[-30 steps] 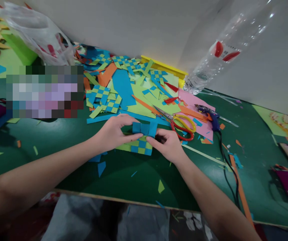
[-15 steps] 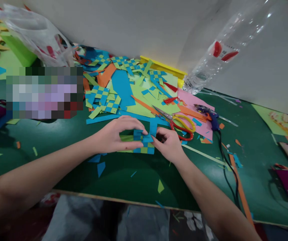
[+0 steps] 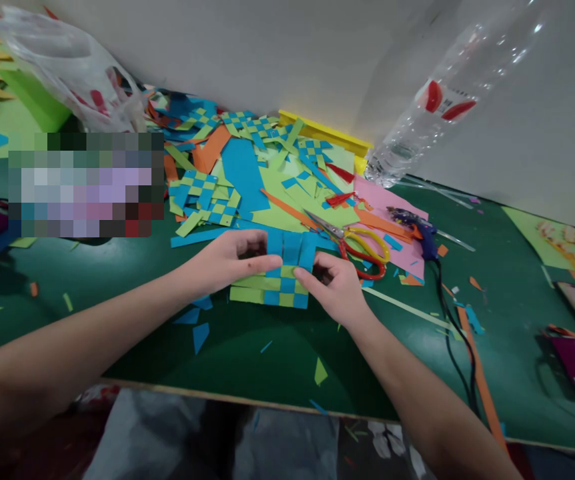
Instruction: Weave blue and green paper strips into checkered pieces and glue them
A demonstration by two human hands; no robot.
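Note:
Both of my hands hold a small woven piece of blue and green paper strips (image 3: 287,285) above the near part of the table. My left hand (image 3: 231,262) pinches its upper left side, thumb in front and fingers behind. On the right edge, my right hand (image 3: 331,282) grips it with the thumb on the front face. Blue strip ends stand up at the top of the weave, and green strip ends stick out to the left below my left hand. The fingertips behind the paper are hidden. Scissors (image 3: 362,250) with red and yellow handles lie just beyond my right hand.
Woven pieces (image 3: 202,193) and coloured paper (image 3: 242,173) heap up at the back. A glue gun (image 3: 417,230) with a black cord lies right. A plastic bottle (image 3: 427,113) leans by the wall. A plastic bag (image 3: 77,73) stands left. Paper scraps dot the green table (image 3: 247,353).
The blue strip ends that were folded down over the weave now stand upright. My left hand's fingers have moved up and behind the paper; my right hand has barely moved.

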